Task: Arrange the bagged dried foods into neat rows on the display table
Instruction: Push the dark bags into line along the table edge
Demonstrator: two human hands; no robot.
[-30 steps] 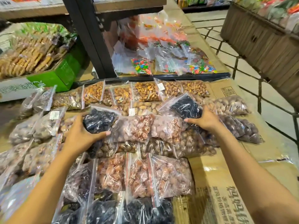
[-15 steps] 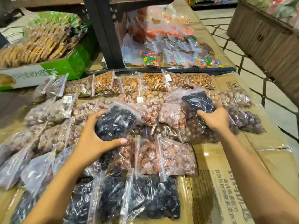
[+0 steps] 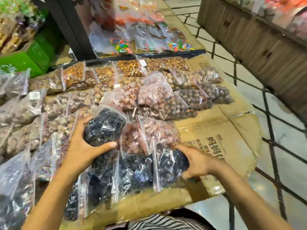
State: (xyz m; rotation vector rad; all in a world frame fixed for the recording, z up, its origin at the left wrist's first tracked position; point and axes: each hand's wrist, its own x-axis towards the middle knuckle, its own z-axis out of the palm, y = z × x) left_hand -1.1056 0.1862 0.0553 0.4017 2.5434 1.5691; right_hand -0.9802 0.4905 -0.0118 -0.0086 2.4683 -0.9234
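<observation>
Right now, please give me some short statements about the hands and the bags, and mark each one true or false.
1. The left hand holds a bag of dark dried fruit. True.
2. The right hand is raised, touching nothing. False: it is on a dark bag in the nearest row.
3. The bags lie on flattened cardboard. True.
4. The colourful candy bags are nearest the person. False: they lie far back.

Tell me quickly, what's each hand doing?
Left hand holds a dark bag. Right hand sets another dark bag in the front row. Nothing blocking.
</observation>
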